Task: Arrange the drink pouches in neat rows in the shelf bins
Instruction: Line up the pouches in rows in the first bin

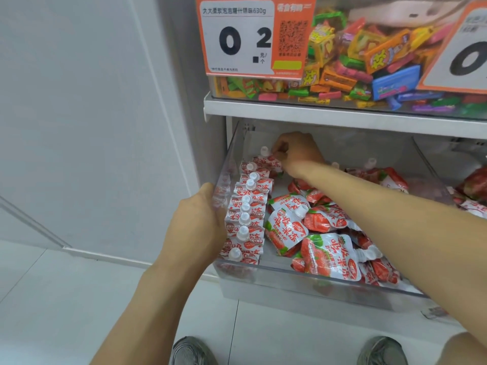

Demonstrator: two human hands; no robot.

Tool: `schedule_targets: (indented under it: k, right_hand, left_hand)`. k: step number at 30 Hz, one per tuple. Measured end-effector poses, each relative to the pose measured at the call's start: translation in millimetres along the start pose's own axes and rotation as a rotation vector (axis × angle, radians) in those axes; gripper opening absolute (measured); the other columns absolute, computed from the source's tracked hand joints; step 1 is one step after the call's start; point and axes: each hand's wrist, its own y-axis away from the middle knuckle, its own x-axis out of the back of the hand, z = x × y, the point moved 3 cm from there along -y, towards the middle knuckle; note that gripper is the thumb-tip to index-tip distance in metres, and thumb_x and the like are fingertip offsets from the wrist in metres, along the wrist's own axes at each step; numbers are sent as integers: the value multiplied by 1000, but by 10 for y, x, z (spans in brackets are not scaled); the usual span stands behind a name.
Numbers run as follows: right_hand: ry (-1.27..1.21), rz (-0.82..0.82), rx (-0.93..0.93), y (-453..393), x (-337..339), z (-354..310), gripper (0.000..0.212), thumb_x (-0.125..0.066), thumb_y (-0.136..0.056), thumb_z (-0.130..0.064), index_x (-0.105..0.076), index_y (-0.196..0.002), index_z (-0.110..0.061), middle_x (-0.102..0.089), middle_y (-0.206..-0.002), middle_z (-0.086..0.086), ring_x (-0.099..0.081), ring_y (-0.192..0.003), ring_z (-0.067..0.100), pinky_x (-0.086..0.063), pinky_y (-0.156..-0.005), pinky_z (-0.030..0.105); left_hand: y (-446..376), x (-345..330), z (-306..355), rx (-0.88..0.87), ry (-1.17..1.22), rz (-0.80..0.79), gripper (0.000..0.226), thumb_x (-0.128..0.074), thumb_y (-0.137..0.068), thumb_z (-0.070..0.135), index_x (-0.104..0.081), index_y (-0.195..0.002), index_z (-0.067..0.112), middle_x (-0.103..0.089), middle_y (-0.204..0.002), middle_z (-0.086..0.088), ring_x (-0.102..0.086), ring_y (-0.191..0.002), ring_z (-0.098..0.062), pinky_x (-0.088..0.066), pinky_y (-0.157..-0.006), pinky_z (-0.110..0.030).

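Clearly the step in hand is building the first row: 1 line of upright pouches (pixel 246 214) runs along the left wall of the clear bin (pixel 263 270), from the front edge back toward the rear, caps up. At the far end of that row, center of the frame, the right hand (pixel 297 154) curls its fingers around the top of a pouch (pixel 268 160) just below its white cap, apparently seating it as the rearmost in the line. The left hand (pixel 200 219), at the lower left of the bin, lies against the outside of the bin's left wall with fingers fairly straight; whether the thumb hooks over the rim cannot be told. To the right of the row, a loose heap (pixel 324 233) of strawberry pouches fills the rest of the bin, lying flat and crossed.

By the look of it, little is done: 1 row stands, the heap remains. The next move probably calls for letting go of the rear pouch, picking 1 from the heap, turning it cap-up and starting a second row beside the first.
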Motion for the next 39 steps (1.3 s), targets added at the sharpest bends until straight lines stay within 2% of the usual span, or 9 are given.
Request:
schedule_targets:
  k: [4,7,12,16,22,29,32,35,39]
  right_hand:
    - [-131,127,-10,-9,-11,-63,20,-60,-90,3,-73,-92,-12,-70,-97,-1,-64,-96,17,-50,-86,26]
    - [-225,193,5,-3,4,-102,19,-59,-88,5,-72,-89,-10,-65,-89,-5,-63,-89,15,-53,-82,29]
    - [51,1,-18,6,-90,-8,16,-62,-94,-12,-71,-107,-12,-70,-114,9,-63,-107,29,-51,-93,36]
    - [-43,-43,55,34,-99,-42,29,-66,-94,-19,-68,-122,-25,-65,-131,3,-59,-118,25,-46,-100,28]
    - [136,-76,120,-99,-78,-179,16,-63,-84,-3,-75,-92,-8,-72,-99,9,-67,-93,26,-45,-73,28]
    - [278,-115,192,-246,-73,-290,15,-71,-82,-4,-76,-94,-7,-71,-100,11,-67,-96,30,-49,-79,26]
    - [275,-116,168,-222,-75,-259,5,-69,-86,-7,-74,-88,-6,-70,-98,12,-67,-99,31,-49,-80,29]
    - [72,-117,134,-162,-87,-206,17,-75,-87,-15,-79,-104,-13,-75,-109,7,-68,-105,23,-49,-93,26]
    - [34,-133,49,-148,-202,-153,17,-73,-89,-24,-79,-104,-17,-75,-110,6,-68,-101,22,-42,-84,20]
  left_hand:
    - [8,19,1,4,14,4,13,-52,-93,17,-55,-106,19,-69,-94,-4,-61,-77,-25,-41,-60,-27]
    - [3,22,9,3,5,8,11,-51,-93,17,-53,-104,19,-65,-89,-2,-50,-68,-20,-33,-53,-23]
    - [0,41,89,35,-44,6,17,-51,-92,10,-49,-108,16,-64,-95,-7,-45,-69,-20,-36,-60,-26]
    - [17,35,147,77,-44,2,22,-52,-90,6,-48,-110,14,-65,-98,-11,-49,-72,-25,-43,-64,-31]
    - [24,40,152,106,-36,-4,21,-52,-91,9,-48,-111,16,-66,-100,-9,-48,-73,-24,-39,-63,-30]
    - [7,34,191,130,-47,25,21,-49,-91,5,-36,-97,20,-36,-68,3,-43,-68,-24,-34,-58,-30]
    - [3,36,159,131,-48,24,22,-49,-92,5,-36,-98,21,-37,-69,4,-43,-68,-23,-34,-59,-30]
    - [5,29,141,129,-39,28,22,-49,-93,7,-35,-98,23,-37,-69,5,-45,-69,-23,-34,-58,-29]
    - [-6,9,150,131,-35,39,23,-49,-92,6,-35,-98,22,-36,-68,6,-45,-69,-23,-35,-58,-30]
